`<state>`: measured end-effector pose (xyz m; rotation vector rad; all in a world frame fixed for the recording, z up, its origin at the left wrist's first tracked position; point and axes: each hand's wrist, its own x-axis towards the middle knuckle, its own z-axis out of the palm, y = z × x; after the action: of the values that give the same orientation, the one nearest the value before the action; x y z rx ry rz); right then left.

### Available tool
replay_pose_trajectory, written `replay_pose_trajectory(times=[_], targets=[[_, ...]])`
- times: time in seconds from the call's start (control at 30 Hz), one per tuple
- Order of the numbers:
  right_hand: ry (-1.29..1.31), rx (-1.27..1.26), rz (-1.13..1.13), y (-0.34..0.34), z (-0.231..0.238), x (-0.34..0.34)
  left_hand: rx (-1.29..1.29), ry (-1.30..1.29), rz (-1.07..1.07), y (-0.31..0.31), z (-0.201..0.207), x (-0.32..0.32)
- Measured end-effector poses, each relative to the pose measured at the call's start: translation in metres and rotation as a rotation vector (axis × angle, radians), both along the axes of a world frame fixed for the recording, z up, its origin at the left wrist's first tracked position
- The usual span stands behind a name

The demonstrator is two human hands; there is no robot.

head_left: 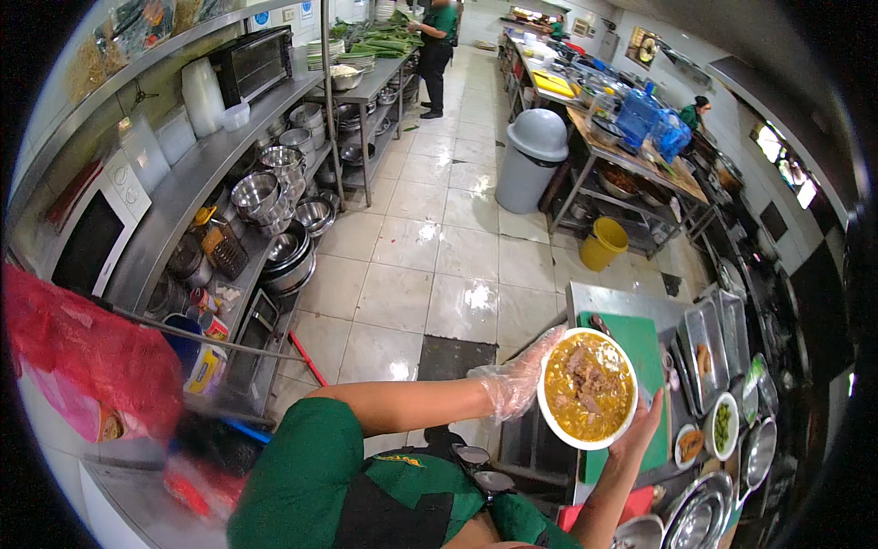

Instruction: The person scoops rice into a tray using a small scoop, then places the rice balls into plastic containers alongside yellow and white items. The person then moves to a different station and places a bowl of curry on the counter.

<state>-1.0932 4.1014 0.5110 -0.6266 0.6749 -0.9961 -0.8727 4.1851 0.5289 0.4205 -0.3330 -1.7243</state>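
Note:
Both my hands hold a white bowl [585, 445] of yellow-brown soup [569, 416] topped with chopped meat [590, 380]. My left hand [519, 375], in a clear plastic glove, grips the bowl's left side. My bare right hand [638, 426] supports it at the lower right, with part of its fingers hidden. The bowl is raised in front of a green cutting board [647, 352] on a steel counter. A dark-handled utensil [599, 324] shows just beyond the bowl's far rim.
Right of the board are metal trays [704, 352], a bowl of green pieces [725, 425] and metal bowls [697, 512]. A grey bin [530, 160] and yellow bucket [604, 244] stand on the tiled floor. Steel shelves [210, 137] line the left. One person [439, 46] works far off.

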Motion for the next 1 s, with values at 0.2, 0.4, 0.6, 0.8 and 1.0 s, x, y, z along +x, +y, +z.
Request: replay_pose_trajectory(times=[0.2,0.4,0.6,0.8,1.0], targets=[[-0.091,0.011,0.141,-0.11,0.009,0.134,0.109,-0.051,0.2,-0.084,0.005,0.114],[-0.047,0.06,0.262,-0.223,0.017,0.263,0.1,0.033,0.359,-0.163,0.012,0.224],[-0.08,0.02,0.408,-0.325,0.017,0.404,0.079,-0.044,0.473,-0.245,0.012,0.347],[-0.057,0.04,0.418,-0.427,0.016,0.553,0.074,-0.105,0.504,-0.348,0.001,0.492],[-0.057,0.026,0.35,-0.535,0.017,0.678,0.155,-0.006,0.397,-0.464,0.005,0.628]])
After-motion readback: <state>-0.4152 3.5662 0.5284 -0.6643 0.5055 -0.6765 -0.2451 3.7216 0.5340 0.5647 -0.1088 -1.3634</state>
